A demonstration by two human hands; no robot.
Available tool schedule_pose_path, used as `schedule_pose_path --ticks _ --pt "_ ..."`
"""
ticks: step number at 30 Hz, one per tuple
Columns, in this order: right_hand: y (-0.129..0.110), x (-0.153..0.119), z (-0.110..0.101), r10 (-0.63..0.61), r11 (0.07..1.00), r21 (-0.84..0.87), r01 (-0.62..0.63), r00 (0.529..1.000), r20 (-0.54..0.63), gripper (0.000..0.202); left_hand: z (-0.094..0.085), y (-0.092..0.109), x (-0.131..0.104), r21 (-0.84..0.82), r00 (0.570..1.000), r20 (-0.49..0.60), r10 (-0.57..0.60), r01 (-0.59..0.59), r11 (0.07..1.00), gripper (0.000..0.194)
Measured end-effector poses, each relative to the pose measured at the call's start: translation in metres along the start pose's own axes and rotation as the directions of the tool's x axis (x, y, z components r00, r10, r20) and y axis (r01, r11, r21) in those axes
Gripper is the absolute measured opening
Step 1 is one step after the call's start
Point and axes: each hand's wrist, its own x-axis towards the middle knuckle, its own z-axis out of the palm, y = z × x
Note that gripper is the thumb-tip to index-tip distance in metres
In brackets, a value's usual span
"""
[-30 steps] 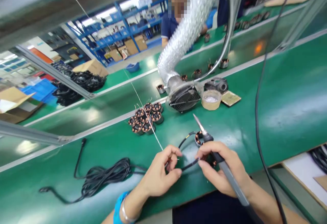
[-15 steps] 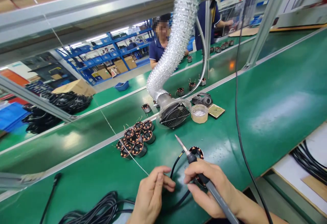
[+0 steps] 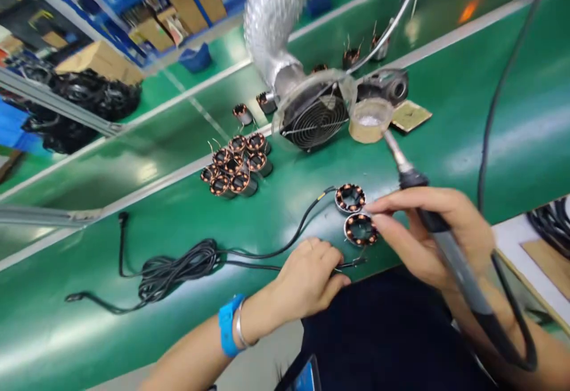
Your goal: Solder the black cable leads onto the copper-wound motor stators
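In my right hand (image 3: 440, 230) is a soldering iron (image 3: 454, 260), its metal tip pointing up and left toward a round tub (image 3: 367, 126). Thumb and forefinger of that hand come together beside two copper-wound stators, the upper one (image 3: 337, 201) and the lower one (image 3: 346, 233). A black cable (image 3: 294, 239) runs to the upper stator. My left hand (image 3: 307, 275) rests low over the table edge, fingers curled around a second cable (image 3: 253, 265), whose stripped end shows past the fingertips.
A cluster of several stators (image 3: 240, 183) stands left of a fan (image 3: 318, 120) joined to a silver duct (image 3: 276, 22). A bundled cable coil (image 3: 178, 269) lies on the green table (image 3: 57, 319). Beside the tub is a small square pad (image 3: 412, 116). The iron's cord (image 3: 512, 296) loops at right.
The view has tilted downward. My right hand with the soldering iron has moved right, off the stators. My left hand has lowered and closed around the cable end.
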Motion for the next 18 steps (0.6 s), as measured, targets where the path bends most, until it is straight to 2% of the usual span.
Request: schedule_pose_path --ticks 2,5,7,10,16,18 --pt "0.004 -0.005 -0.007 0.066 0.998 0.011 -0.066 0.998 -0.002 0.034 -0.001 -0.001 0.0 -0.016 1.0 0.009 0.015 -0.014 1.0 0.019" --pt "0.006 -0.011 -0.01 0.079 0.996 0.026 -0.08 0.996 0.031 0.036 -0.011 -0.001 0.0 -0.194 0.998 -0.061 -0.017 0.004 0.981 0.019" --pt "0.005 -0.014 -0.009 0.051 0.995 0.076 -0.058 0.994 0.1 0.038 -0.022 0.0 0.0 -0.325 0.987 -0.145 -0.071 0.02 0.946 0.017" --pt "0.002 -0.015 -0.001 0.011 0.987 0.153 -0.048 0.972 0.235 0.039 -0.033 -0.002 -0.002 -0.404 0.966 -0.217 -0.141 0.042 0.914 0.017" --pt "-0.001 -0.009 0.016 -0.038 0.988 0.156 0.001 0.973 0.229 0.038 -0.038 -0.01 -0.003 -0.511 0.96 -0.146 -0.239 0.134 0.849 0.023" --pt "-0.001 -0.007 0.02 -0.041 0.987 0.16 0.006 0.974 0.221 0.037 -0.042 -0.006 0.001 -0.517 0.959 -0.165 -0.229 0.113 0.849 0.026"
